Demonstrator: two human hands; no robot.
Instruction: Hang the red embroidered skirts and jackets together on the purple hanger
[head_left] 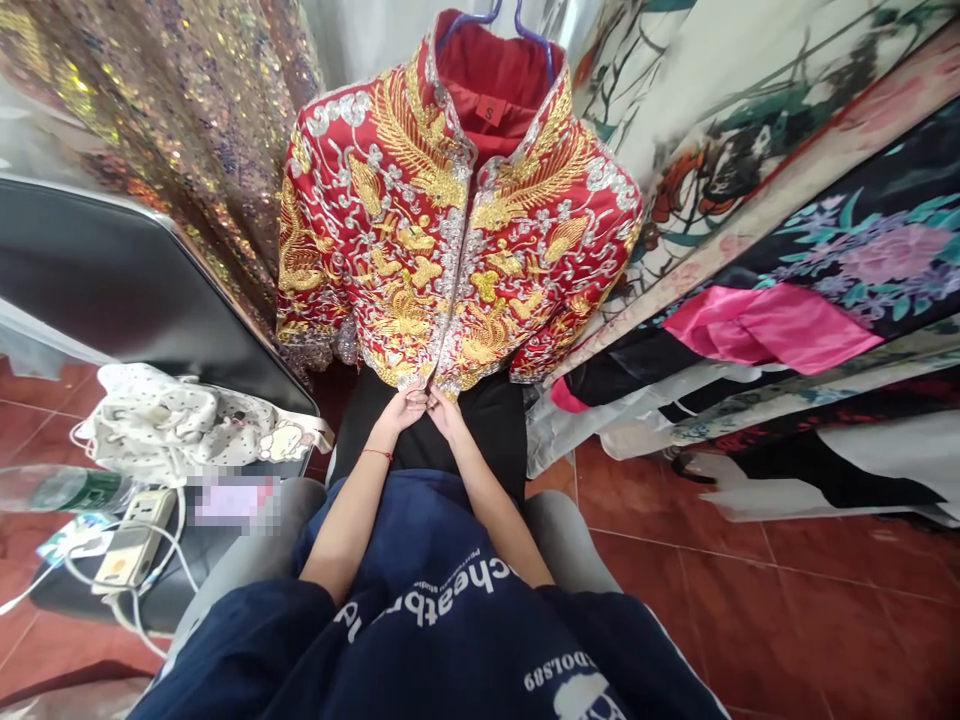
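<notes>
A red jacket [469,250] with dense gold and silver embroidery hangs upright in front of me from a purple hanger [534,40]. Its stand collar is spread at the top, showing a red size tag [490,111] marked S. Down at the bottom of the centre front, my left hand [409,407] is closed, pinching the left hem edge. My right hand [444,412] pinches the other edge right beside it, the fingertips of both hands nearly touching. Black cloth [491,430] lies beneath the hands and behind the hem. The exact grip under the fingers is partly hidden.
Sequinned fabric [187,130] hangs at the left. A black chair [97,260] holds a white dotted cloth bag [172,425], a power strip [139,540] with cables and a plastic bottle [67,490]. Floral garments [862,260] hang along the right over red floor tiles [750,600].
</notes>
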